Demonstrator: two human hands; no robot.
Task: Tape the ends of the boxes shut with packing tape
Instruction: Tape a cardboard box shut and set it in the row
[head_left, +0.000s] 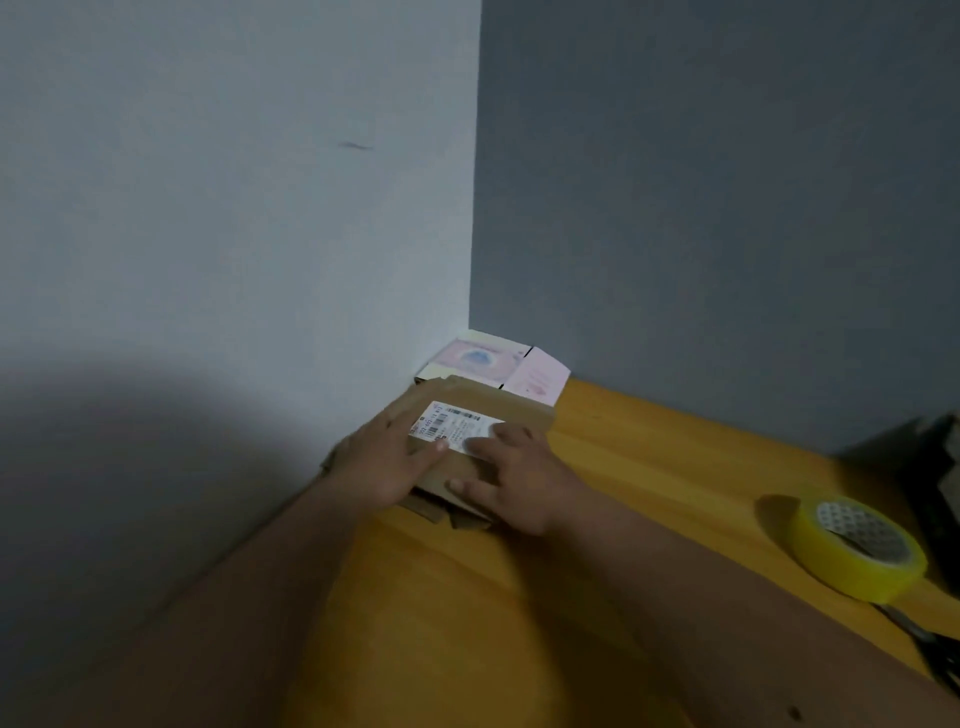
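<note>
Yellow-orange wooden table (649, 467) under cardboard boxes (519, 410), tape roll (857, 566).

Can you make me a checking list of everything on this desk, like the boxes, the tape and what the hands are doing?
Surface: orange wooden desk, set in a wall corner.
Job's things: brown cardboard box with white label; yellow tape roll lying apart to the right.
Clutter: pink-and-white box behind the brown one; dark object at right edge, too blurred to name.
Hands: left hand and right hand both rest on the brown box.
Cables: nothing seen.
Surroundings: grey walls.
</note>
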